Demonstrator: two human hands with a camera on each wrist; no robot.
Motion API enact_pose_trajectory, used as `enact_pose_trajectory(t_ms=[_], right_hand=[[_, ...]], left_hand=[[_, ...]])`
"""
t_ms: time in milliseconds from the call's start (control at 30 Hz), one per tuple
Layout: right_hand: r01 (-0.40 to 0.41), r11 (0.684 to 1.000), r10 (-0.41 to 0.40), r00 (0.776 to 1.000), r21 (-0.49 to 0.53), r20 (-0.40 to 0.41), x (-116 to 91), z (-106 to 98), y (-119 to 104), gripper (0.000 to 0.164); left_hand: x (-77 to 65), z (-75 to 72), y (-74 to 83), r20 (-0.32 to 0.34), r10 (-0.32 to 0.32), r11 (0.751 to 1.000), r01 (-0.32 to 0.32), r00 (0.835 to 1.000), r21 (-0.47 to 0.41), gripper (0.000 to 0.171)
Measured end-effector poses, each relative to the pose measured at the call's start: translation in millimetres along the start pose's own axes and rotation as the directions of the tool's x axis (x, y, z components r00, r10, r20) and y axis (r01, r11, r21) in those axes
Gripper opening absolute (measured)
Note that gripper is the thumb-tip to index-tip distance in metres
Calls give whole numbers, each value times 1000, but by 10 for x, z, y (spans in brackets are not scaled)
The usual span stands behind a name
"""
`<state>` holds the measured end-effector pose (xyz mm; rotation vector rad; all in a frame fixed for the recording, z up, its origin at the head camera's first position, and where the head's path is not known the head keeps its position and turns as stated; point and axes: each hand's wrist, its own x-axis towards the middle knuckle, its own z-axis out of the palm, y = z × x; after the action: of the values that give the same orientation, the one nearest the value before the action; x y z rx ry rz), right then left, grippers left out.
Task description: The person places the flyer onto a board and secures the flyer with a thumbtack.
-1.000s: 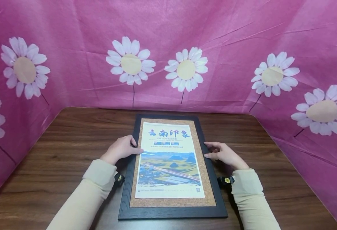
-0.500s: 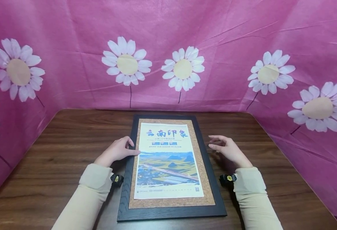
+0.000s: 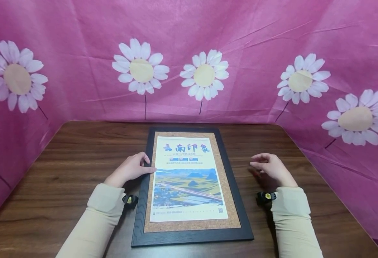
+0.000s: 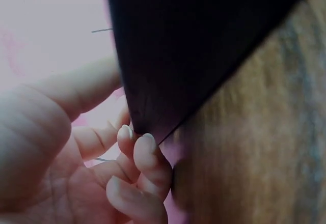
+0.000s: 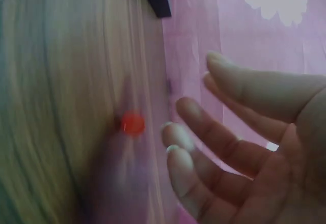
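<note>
A cork board (image 3: 192,225) with a black frame (image 3: 247,225) lies flat on the wooden table. On its cork lies a printed poster (image 3: 189,193) with a landscape photo and large purple-blue characters. My left hand (image 3: 129,169) grips the frame's left side, thumb over the top and fingertips against the outer edge, as the left wrist view shows. Right of the board, my right hand (image 3: 271,166) hovers apart from the frame, fingers loosely bent and holding nothing. Near its fingertips, in the right wrist view, a small blurred red round thing (image 5: 133,124) sits on the table.
The brown wooden table (image 3: 63,172) extends on both sides of the board. A pink cloth (image 3: 240,28) printed with white daisies stands behind the table and along both sides. A dark wrist camera (image 3: 266,197) sits at the right cuff, another at the left.
My right hand has let go of the frame's right edge and moved off to the right. My left hand stays at the left edge; the board lies about where it was.
</note>
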<state>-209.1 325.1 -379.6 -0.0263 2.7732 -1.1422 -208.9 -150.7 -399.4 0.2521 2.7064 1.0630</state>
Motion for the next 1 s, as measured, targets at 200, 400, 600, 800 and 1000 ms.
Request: enact_pose_trajectory(t_ms=[200,400,600,800,1000], right_hand=[[-60,997,54,991,47,121,-24,-91,129,38],[-136,984,117,980,111,164,-45,-115,180,38],[-142,987,128,979,76,159,-34,-103,179,34],[-136,991,136,980,-9,145,-30,-79,174,28],[-124,992,123,980,0,157,-33,-68,171,25]], left_hand=[[-33,3,19,-7,-20,1000,20,1000,5,36],[-39,9,47,-7,-39,999,39,999,13,36],[-36,6,52,-5,-48,999,48,999,26,36],[-29,10,57,-10,-57,997,57,998,52,35],[-39,9,64,-16,-60,996,60,998,60,34]])
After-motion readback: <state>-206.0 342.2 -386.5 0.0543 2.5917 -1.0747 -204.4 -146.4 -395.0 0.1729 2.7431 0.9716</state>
